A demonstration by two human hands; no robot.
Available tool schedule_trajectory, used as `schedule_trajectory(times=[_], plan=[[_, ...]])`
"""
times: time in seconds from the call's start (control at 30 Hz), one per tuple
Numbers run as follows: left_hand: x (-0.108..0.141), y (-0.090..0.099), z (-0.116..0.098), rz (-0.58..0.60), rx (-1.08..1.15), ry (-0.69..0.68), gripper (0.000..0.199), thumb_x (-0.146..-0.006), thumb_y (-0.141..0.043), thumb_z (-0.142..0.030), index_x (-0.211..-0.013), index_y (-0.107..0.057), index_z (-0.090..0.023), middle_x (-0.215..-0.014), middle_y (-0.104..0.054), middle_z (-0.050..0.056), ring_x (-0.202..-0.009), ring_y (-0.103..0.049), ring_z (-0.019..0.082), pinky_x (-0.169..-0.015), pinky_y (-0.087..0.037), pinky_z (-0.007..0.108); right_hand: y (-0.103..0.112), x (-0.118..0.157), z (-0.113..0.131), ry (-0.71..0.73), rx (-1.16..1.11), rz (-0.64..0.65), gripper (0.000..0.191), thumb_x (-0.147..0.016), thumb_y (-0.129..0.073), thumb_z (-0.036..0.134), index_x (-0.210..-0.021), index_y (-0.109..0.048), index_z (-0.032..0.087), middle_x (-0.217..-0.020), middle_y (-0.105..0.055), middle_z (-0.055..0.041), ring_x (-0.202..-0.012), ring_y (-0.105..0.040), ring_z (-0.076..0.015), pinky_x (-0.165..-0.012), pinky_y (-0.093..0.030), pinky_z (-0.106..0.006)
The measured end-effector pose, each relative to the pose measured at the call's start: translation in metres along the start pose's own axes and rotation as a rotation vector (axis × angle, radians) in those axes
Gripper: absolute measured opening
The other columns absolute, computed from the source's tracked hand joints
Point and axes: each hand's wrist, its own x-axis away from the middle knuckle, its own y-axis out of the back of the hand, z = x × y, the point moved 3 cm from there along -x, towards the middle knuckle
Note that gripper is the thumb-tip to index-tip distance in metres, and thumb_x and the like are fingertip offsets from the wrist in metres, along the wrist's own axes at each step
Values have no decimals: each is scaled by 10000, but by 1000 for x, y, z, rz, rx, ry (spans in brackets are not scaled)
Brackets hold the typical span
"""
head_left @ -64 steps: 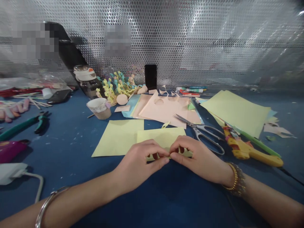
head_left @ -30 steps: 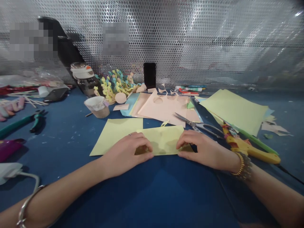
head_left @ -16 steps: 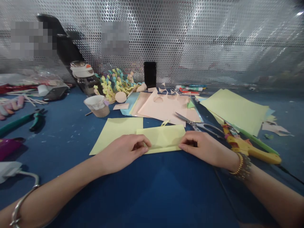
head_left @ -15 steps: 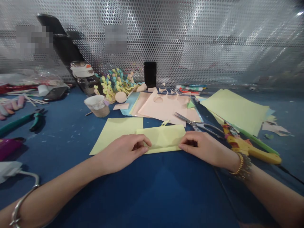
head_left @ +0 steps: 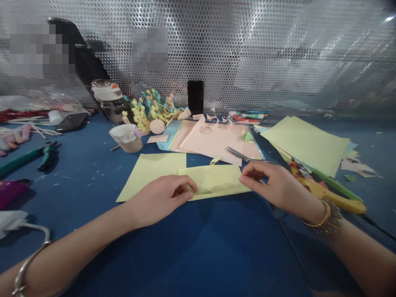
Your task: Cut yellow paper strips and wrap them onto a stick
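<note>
A folded yellow paper [head_left: 216, 177] lies on the blue table, with a narrow fold along its near edge. My left hand [head_left: 163, 196] grips this fold near the left end, thumb and forefinger closed on it. My right hand [head_left: 269, 181] hovers over the right end, clear of the fold, its thumb and forefinger brought together with nothing visible between them. Under the left part of the folded sheet rests another yellow sheet [head_left: 154, 165]. Scissors [head_left: 236, 153] lie beyond my right hand, which hides their handles. A small yellow paper strip [head_left: 215, 160] sits at the far edge.
Pink sheets [head_left: 213, 138] with cut holes lie behind. At right are a yellow glue gun [head_left: 334, 197], a green cutter [head_left: 337, 185] and yellow sheets [head_left: 309, 140]. A paper cup [head_left: 128, 142], paper stars [head_left: 151, 109], pliers [head_left: 48, 156] and a phone [head_left: 196, 97] stand or lie around.
My right hand has let go of the fold's right end and moved up and slightly right, now covering the scissors' handles. The left hand stays in place.
</note>
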Motion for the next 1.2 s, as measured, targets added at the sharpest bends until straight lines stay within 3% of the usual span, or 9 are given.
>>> schedule_trajectory(times=[0.1,0.23,0.4,0.6,0.8,0.97,1.2], plan=[[0,0,-1,9,-9,2,210,-884,-462,-334,-988,-634,-275,-833,-665,-34,-747,-608,149,-628,-414,245,-7,-1,4,21,-112,144,169,-810,-620,359,-912,-634,226,-848,-668,-6,-734,-596,-143,-673,-471,-251],[1,-1,-1,-11,-63,-26,213,-897,-459,-325,-1017,-625,-269,-902,-661,-16,-817,-602,161,-691,-426,264,-15,-2,2,-17,-133,238,135,-833,-591,334,-863,-656,220,-793,-672,1,-682,-593,-133,-639,-466,-244],[3,-5,-6,-89,-224,-281,246,-912,-446,-200,-1095,-601,-258,-1042,-601,31,-1005,-527,188,-857,-409,317,-17,-4,1,-29,-173,270,110,-847,-555,262,-868,-655,222,-805,-667,11,-688,-590,-124,-638,-454,-232],[16,-15,-19,-112,-545,-502,508,-831,-360,15,-1205,-560,-266,-1042,-568,62,-909,-516,200,-773,-441,330,-16,-1,2,47,-123,290,176,-805,-546,147,-886,-680,228,-799,-649,6,-677,-584,-119,-649,-446,-238],[25,-29,-31,-83,-787,-477,508,-800,-392,-12,-1276,-503,-151,-1040,-596,107,-912,-554,253,-728,-493,369,-17,2,5,109,-67,293,144,-802,-584,192,-902,-682,224,-791,-640,-5,-686,-584,-124,-673,-449,-250],[35,-43,-37,-97,-826,-438,430,-842,-374,-86,-1233,-544,-137,-1181,-595,135,-1066,-550,281,-822,-492,402,-22,1,6,72,-34,267,143,-849,-580,336,-845,-668,223,-801,-641,-2,-684,-574,-125,-634,-426,-252],[43,-56,-44,-185,-827,-670,392,-901,-354,-172,-1209,-578,-82,-1307,-559,129,-1212,-488,279,-977,-409,394,-26,-2,5,28,-9,238,161,-858,-570,322,-778,-647,204,-771,-641,1,-707,-569,-136,-635,-400,-254]])
